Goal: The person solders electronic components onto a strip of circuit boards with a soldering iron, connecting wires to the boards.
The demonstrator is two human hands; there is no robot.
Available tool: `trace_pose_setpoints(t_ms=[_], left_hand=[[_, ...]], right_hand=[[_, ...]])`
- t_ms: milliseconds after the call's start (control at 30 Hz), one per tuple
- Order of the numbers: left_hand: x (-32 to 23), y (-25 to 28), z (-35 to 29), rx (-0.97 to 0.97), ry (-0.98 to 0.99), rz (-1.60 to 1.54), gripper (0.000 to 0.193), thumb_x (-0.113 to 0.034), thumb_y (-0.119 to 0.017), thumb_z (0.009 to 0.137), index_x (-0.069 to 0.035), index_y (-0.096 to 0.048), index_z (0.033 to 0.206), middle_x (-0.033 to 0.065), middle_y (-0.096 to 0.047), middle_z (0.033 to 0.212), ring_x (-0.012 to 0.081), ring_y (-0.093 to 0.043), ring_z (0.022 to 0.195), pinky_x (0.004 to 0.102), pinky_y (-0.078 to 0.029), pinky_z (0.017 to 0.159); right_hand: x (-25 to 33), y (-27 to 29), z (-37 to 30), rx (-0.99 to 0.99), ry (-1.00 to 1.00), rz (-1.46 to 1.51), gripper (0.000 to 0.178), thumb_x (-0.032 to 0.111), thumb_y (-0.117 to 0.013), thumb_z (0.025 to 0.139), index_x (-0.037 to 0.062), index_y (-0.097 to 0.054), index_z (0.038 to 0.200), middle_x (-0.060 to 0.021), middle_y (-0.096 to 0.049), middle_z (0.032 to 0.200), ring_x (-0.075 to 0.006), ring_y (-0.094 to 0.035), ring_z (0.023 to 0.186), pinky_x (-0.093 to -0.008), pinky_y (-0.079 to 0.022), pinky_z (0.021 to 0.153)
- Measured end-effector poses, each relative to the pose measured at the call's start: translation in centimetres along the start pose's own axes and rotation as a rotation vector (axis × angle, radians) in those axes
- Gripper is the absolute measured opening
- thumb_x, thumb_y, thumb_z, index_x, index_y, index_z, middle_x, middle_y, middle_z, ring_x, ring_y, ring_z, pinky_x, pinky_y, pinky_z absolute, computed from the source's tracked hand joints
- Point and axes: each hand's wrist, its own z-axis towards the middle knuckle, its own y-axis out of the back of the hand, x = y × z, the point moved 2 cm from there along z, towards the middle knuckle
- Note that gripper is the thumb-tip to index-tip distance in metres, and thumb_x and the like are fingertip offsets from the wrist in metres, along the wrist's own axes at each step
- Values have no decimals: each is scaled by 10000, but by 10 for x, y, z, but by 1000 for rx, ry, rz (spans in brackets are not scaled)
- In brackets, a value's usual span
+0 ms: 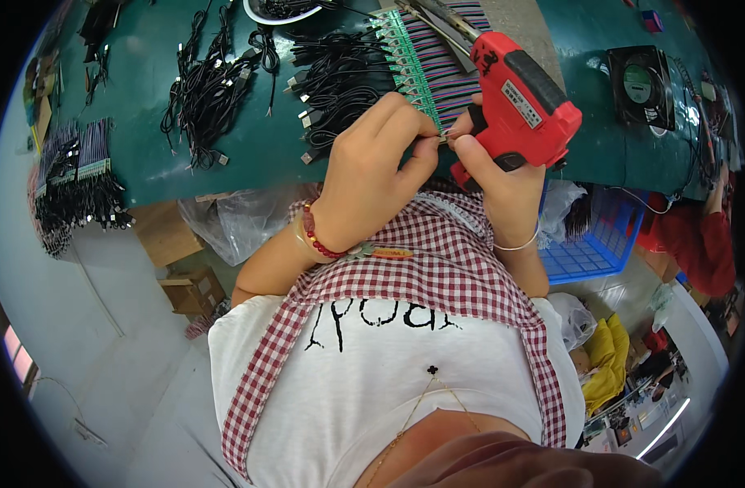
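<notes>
My right hand [506, 191] is wrapped round the grip of a red and black soldering gun [496, 130], whose metal front part points up and away to the left. At the table's near edge, my left hand [368, 167] is closed in a pinch at the near end of a row of small green circuit boards [413, 77]. What lies between its fingertips is too small to make out. The right thumb and fingertips come close to the left ones there. Coloured wires [458, 77] run right from the boards, and black USB cables [340, 102] lie to their left.
Loose black cables [214, 102] and a white bowl [279, 12] lie on the green table [144, 163]. A black fan [641, 85] stands at right. Below the table are a blue crate [592, 252] and cardboard boxes [192, 289]. Another person's red sleeve [702, 244] shows at far right.
</notes>
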Motion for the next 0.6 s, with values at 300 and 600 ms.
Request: trace_pose_setpoints(t_ms=[300,600], left_hand=[[0,-3,0,-75,-147,170,147,4,-643,667,-43,-533,752,61,-495,720,226,-547,626,316,-454,504],[-7,-6,-3,-56,-180,223,158,5,-635,652,-37,-500,723,71,-478,714,225,-532,637,322,-452,501]], right_hand=[[-5,-8,-3,-28,19,-60,316,6,-642,757,-15,-532,1052,-27,-607,839,-93,-571,747,-235,-469,683],[-4,-5,-1,-32,46,93,311,17,-650,760,-12,-535,1048,-28,-607,839,-89,-566,752,-233,-464,675]])
